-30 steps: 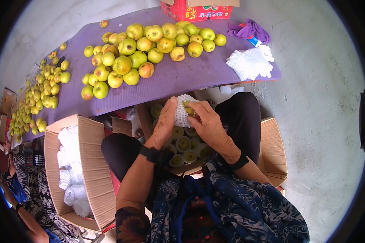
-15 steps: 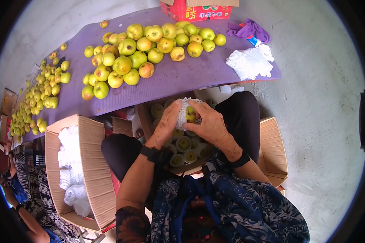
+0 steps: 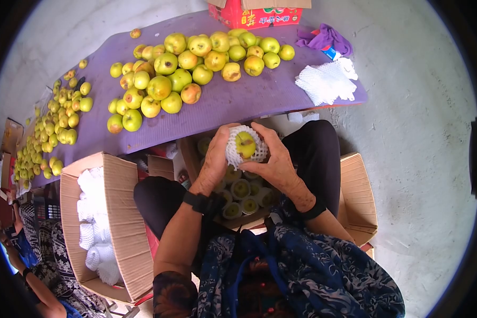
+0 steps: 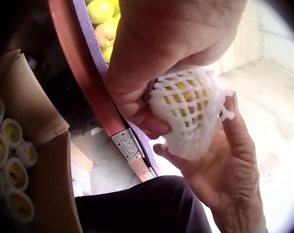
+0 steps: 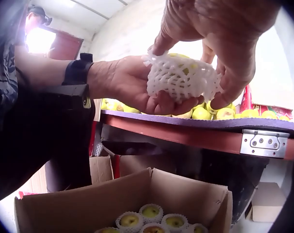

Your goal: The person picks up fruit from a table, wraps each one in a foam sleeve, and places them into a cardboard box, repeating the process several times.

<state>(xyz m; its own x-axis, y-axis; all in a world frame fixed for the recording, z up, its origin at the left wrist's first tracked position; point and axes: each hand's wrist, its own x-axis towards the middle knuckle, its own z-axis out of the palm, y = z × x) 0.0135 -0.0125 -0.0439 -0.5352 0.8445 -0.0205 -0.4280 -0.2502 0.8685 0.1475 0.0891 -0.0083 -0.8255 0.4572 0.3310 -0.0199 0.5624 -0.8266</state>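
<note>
An apple (image 3: 245,144) in a white foam net (image 3: 232,152) is held between both hands above an open carton on the floor. The left hand (image 3: 215,158) curls round its left side; the right hand (image 3: 279,163) grips the other side with thumb and fingers. The top of the apple shows through the net's opening. In the left wrist view the net (image 4: 186,114) covers the apple's side, and the left hand (image 4: 171,48) lies across it. In the right wrist view the net (image 5: 178,80) rests on the left hand's fingers, with the right hand (image 5: 224,39) over it.
Many loose apples (image 3: 180,78) lie on the purple-covered table (image 3: 228,103), with flat white nets (image 3: 328,82) at its right. A carton of foam nets (image 3: 124,222) stands at the left. Netted apples (image 3: 240,188) sit in the carton between the knees. Another person's arm (image 3: 40,289) shows far left.
The net has come down around the apple, whose top now faces up through the opening. The right hand has spread from over the net to its right side.
</note>
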